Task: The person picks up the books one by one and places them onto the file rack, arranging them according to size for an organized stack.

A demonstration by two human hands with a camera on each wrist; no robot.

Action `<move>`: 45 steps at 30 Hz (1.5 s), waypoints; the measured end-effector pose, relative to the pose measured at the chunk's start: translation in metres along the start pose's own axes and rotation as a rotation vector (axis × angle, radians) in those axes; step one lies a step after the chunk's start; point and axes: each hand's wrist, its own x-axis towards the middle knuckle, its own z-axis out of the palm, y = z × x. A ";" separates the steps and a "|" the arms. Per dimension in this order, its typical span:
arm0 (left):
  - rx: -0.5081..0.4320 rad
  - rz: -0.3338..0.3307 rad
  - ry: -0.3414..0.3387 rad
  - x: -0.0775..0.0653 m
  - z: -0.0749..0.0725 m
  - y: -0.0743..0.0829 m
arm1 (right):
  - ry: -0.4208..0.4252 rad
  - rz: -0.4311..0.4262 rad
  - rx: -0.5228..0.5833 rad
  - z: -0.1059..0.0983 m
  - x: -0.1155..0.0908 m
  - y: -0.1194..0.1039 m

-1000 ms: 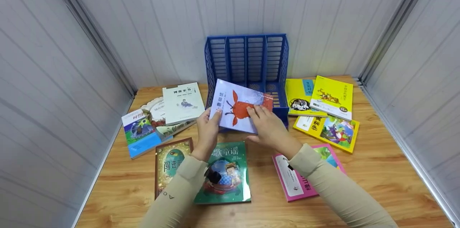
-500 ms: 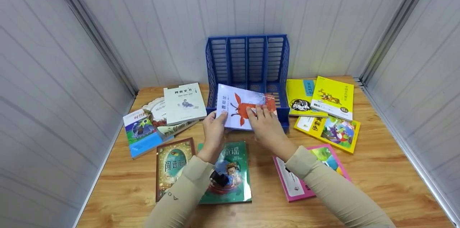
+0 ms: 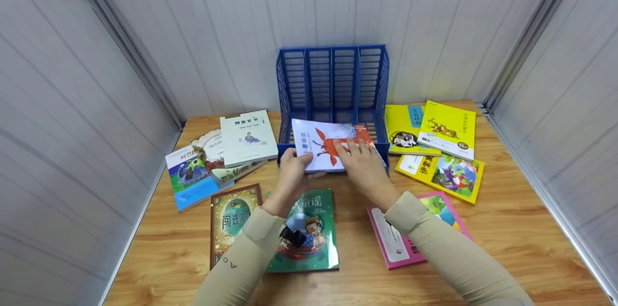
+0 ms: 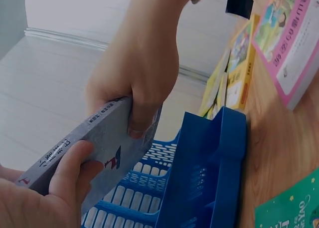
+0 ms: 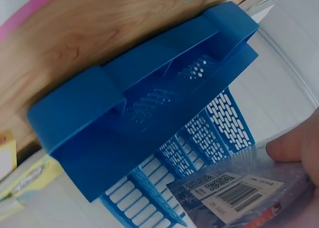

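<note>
Both hands hold a thin children's book [image 3: 316,134], pale lilac with a red animal on its cover, tilted over the front of the blue file rack [image 3: 332,74]. My left hand [image 3: 292,173] grips its left end, thumb on the cover and fingers beneath. The right hand [image 3: 368,171] lays its fingers across the cover near the right side, with its thumb under the near edge. In the left wrist view, the book's spine [image 4: 75,140] shows between the hands. Seen from the right wrist, a barcode label [image 5: 239,193] is on its back. The rack's slots hold no book that I can see.
White and picture-covered books [image 3: 248,139] overlap left of the rack. Yellow books [image 3: 446,127] overlap on its right. Nearer lie a brown-bordered book [image 3: 236,219], a green book [image 3: 326,243] and a pink book [image 3: 393,243] on the wooden table [image 3: 357,272]. Panel walls enclose it.
Both hands have lowered the book slightly toward the rack's front and shifted it a little right. The book now lies flatter. Its grip looks the same, and the other books have stayed put.
</note>
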 end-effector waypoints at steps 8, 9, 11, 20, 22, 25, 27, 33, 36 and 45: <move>-0.037 -0.003 -0.038 -0.002 0.003 0.004 | 0.092 -0.047 0.014 0.000 0.000 0.006; -0.047 0.004 -0.043 -0.002 0.003 0.004 | 0.110 -0.054 0.023 0.000 0.000 0.007; -0.053 0.027 -0.047 -0.001 0.004 0.005 | 0.145 -0.066 0.038 -0.001 0.002 0.009; 0.007 0.117 -0.036 0.009 -0.003 0.015 | 0.260 -0.026 0.177 -0.003 0.005 0.017; 0.012 0.122 -0.020 0.013 -0.009 0.017 | 0.300 -0.006 0.238 -0.004 0.006 0.018; 0.047 0.144 0.014 0.020 -0.017 0.017 | 0.352 0.018 0.348 -0.006 0.008 0.020; 0.089 0.170 0.034 0.026 -0.024 0.014 | 0.370 0.037 0.427 -0.007 0.009 0.021; 0.320 0.289 0.125 0.043 -0.043 0.002 | 0.390 0.128 0.695 -0.014 0.014 0.020; 0.496 0.370 0.153 0.049 -0.055 -0.002 | 0.393 0.156 0.791 -0.018 0.018 0.019; 0.925 0.461 0.114 0.067 -0.079 -0.018 | 0.347 0.160 0.968 -0.024 0.031 0.013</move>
